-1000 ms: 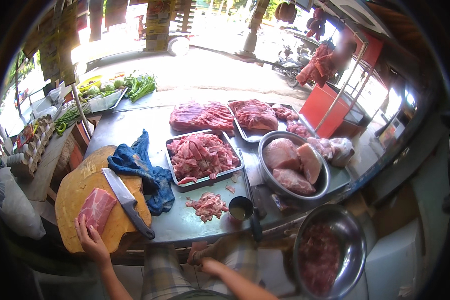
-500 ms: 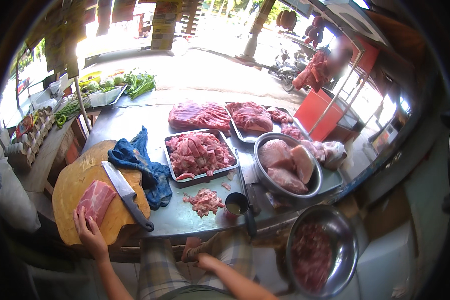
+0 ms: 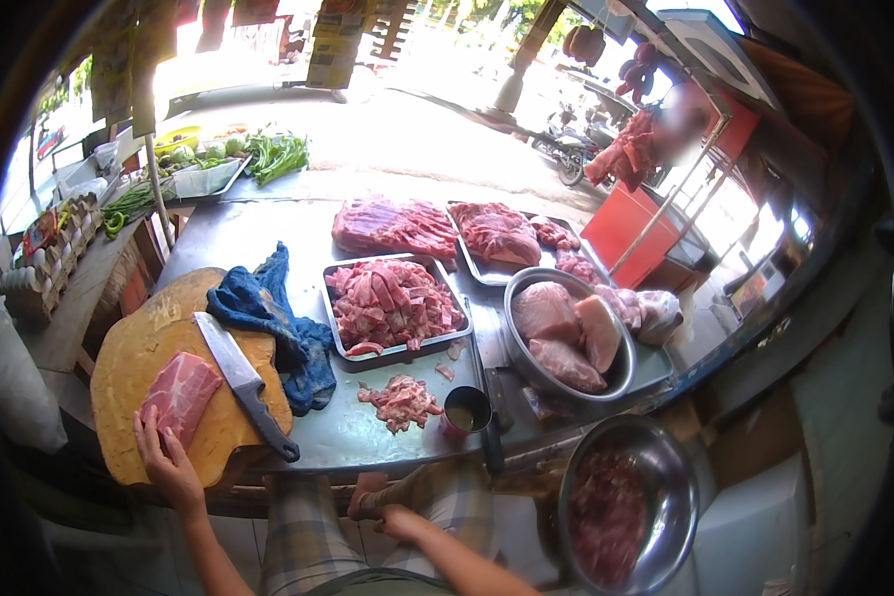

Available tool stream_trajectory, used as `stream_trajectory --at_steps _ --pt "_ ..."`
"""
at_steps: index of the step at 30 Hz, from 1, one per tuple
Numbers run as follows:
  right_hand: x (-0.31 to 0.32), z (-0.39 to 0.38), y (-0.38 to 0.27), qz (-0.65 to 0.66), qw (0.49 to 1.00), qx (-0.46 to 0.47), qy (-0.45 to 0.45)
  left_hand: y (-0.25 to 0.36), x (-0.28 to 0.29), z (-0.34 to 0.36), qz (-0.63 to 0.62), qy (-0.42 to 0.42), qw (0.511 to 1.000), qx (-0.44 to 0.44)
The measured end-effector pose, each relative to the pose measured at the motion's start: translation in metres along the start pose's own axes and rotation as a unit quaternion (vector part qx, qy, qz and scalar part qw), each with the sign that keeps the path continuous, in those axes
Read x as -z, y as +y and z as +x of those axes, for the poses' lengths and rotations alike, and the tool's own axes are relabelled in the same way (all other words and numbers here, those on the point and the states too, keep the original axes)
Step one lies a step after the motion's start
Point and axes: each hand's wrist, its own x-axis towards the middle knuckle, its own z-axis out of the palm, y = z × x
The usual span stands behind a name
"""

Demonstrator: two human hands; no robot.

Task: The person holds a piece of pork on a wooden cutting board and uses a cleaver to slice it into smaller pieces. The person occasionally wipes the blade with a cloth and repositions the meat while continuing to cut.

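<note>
Raw meat slab (image 3: 184, 392) and knife (image 3: 241, 379) lie on the wooden chopping board (image 3: 134, 338). The open left hand (image 3: 172, 473) touches the slab; whether the right hand (image 3: 399, 521) grips anything is unclear.

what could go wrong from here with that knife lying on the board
The knife lies unheld on the cutting board, its handle jutting past the rim, so a bump might knock it off. The left hand rests on the piece of meat nearby, so a careless reach could mean a cut.
</note>
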Motion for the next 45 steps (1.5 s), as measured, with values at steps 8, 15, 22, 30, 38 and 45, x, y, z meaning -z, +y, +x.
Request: stream_trajectory --at_steps 8,15,22,30,38,45 --pt "0.006 -0.004 -0.013 -0.015 0.999 -0.037 0.006 0.004 0.001 0.002 0.002 -0.009 1.0 0.003" --pt "0.011 -0.01 -0.018 0.003 0.999 -0.031 0.009 0.008 0.003 0.002 0.011 0.0 1.0 -0.006" --pt "0.011 -0.011 -0.019 0.023 0.999 -0.038 0.021 0.014 0.003 0.003 -0.001 0.001 1.0 -0.002" --pt "0.016 -0.013 -0.024 0.028 0.998 -0.047 0.012 0.013 0.002 0.002 -0.016 0.011 1.0 0.011" --pt "0.016 -0.016 -0.025 0.015 0.999 -0.036 0.021 0.014 0.003 0.002 -0.002 0.009 1.0 0.003" --pt "0.014 -0.014 -0.023 0.034 0.998 -0.048 0.024 0.013 0.004 0.002 0.01 0.001 1.0 -0.003"
